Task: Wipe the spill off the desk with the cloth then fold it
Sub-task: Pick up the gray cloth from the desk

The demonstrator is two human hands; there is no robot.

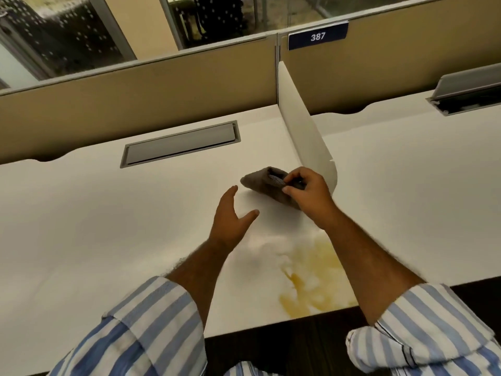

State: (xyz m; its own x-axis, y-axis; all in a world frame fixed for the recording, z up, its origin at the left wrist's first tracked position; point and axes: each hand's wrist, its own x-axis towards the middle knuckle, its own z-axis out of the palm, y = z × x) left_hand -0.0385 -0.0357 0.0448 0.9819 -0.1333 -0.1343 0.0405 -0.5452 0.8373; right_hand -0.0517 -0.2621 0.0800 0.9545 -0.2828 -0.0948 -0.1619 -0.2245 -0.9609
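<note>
Your right hand (pixel 306 195) pinches the cloth (pixel 267 183) at its near right edge, thumb and fingertips closed on a folded-over corner where a grey ribbed hem shows. That cloth is dark brown-grey, bunched into a loose wedge, and it lies on the white surface (pixel 108 226) just left of the white divider panel (pixel 306 131), close to the panel's rounded front end. Whether its underside is fully down on the surface or partly lifted, you cannot tell from this view.

Your left hand (pixel 230 221) is spread and holds nothing: fingers extended together toward the cloth, thumb splayed out to the right. Its fingertips are near the cloth's left end but apart from it.

The spill (pixel 311 280) is a yellow-brown puddle on the surface, near the front edge and under your right forearm, well apart from the cloth. Its pale, streaky upper part fades out toward your left wrist; the darker patches sit lowest, by the edge.

Both forearms are bare, with blue-and-white striped sleeves (pixel 151 327) pushed up toward the elbows.

A closed grey cable hatch (pixel 180 143) is set into the surface behind your left hand. A blue label (pixel 317 36) reading 387 is fixed to the tan partition (pixel 135 85) at the back.
</note>
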